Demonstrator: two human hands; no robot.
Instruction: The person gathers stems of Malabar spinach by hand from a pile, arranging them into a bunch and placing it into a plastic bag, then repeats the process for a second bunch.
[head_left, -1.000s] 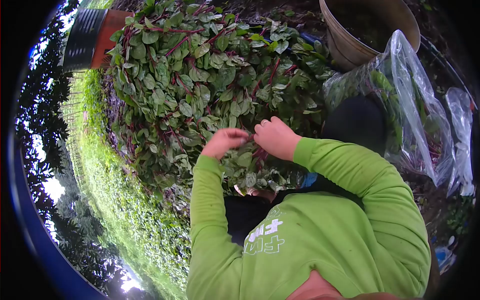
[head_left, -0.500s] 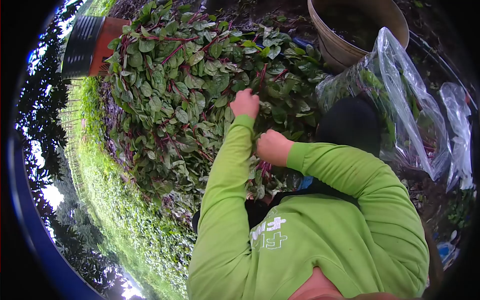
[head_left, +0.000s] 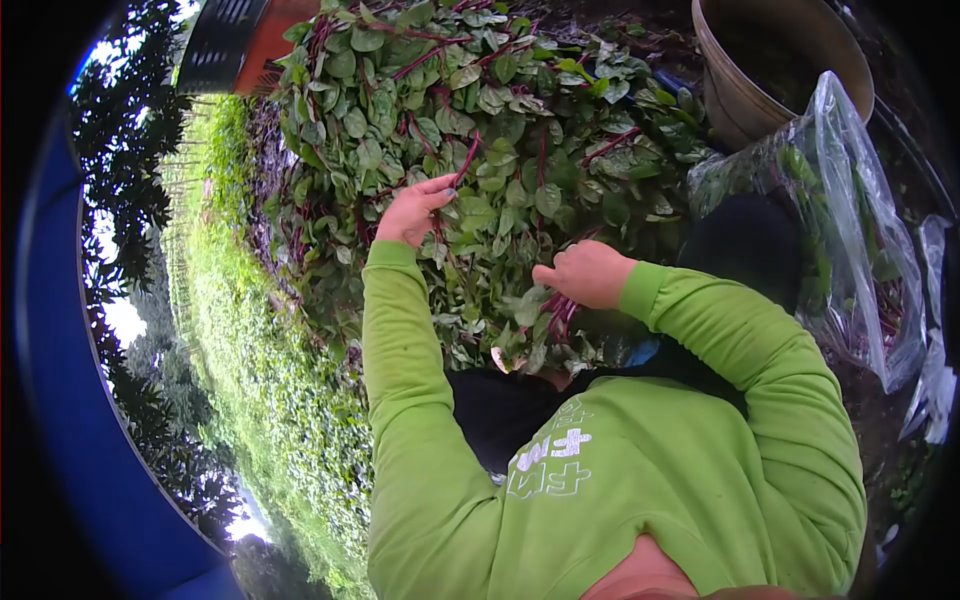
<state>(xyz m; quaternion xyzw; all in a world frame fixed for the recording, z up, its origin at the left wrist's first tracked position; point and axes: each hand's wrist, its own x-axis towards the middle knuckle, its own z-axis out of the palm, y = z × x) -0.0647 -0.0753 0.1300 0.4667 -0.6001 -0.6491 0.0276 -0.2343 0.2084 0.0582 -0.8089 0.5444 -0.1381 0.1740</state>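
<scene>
A large heap of leafy greens (head_left: 370, 130) with dark red stems lies in front of me. My left hand (head_left: 418, 208), on the heap's near left part, has thumb and fingers pinched on a red stem (head_left: 468, 158) that points up and away. Closed and lower to the right, my right hand (head_left: 588, 274) holds a bunch of red stems (head_left: 560, 312), whose ends show just below the fingers. The palm side of my right hand is hidden.
A clear plastic bag (head_left: 850, 200) with greens inside stands at the right, beside my dark-clad knee (head_left: 742, 245). Behind it is a wide brown tub (head_left: 735, 90). A black and orange container (head_left: 240, 45) sits at the top left.
My left hand has moved left, away from my right hand, and its pinched stem now shows clearly. The view has shifted, so the heap, tub and bag appear displaced.
</scene>
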